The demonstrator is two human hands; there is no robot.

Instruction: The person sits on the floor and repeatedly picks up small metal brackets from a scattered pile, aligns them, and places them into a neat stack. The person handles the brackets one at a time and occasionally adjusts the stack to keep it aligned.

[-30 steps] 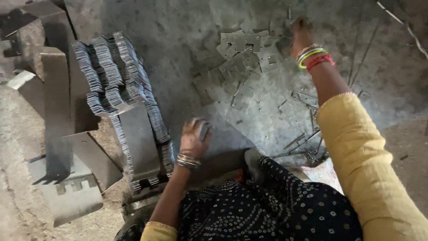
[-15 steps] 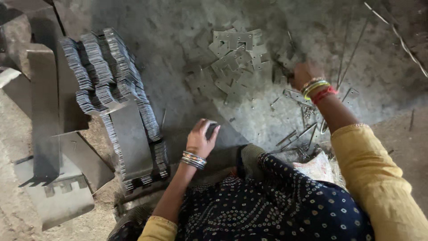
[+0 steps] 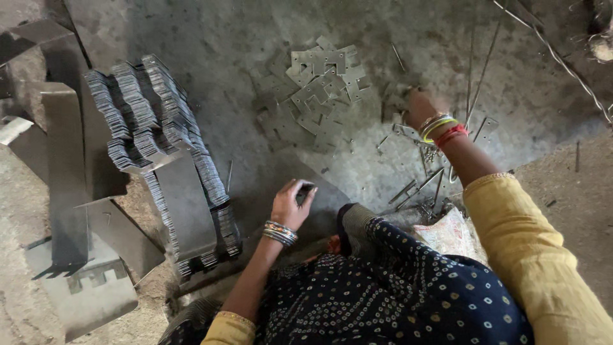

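Note:
My left hand [image 3: 290,204] hovers low over the grey floor, its fingers curled round a small dark metal piece [image 3: 305,190]. My right hand [image 3: 421,105] reaches forward and rests on the floor among flat notched metal plates [image 3: 319,89] scattered in a loose heap; whether it grips one is hidden. Both wrists wear bangles. A long curved stack of thin metal stampings [image 3: 159,147] stands on edge to the left of my left hand.
Large bent sheet-metal offcuts [image 3: 70,191] lie at the far left. Thin metal rods and wire strips [image 3: 434,179] are strewn under my right forearm. A patterned cloth bag [image 3: 450,236] sits by my knee. A long wire [image 3: 555,57] runs across the top right.
My right hand has drawn back from the far side of the plate heap to its near right edge. My left hand stays low by the stack, holding the small piece.

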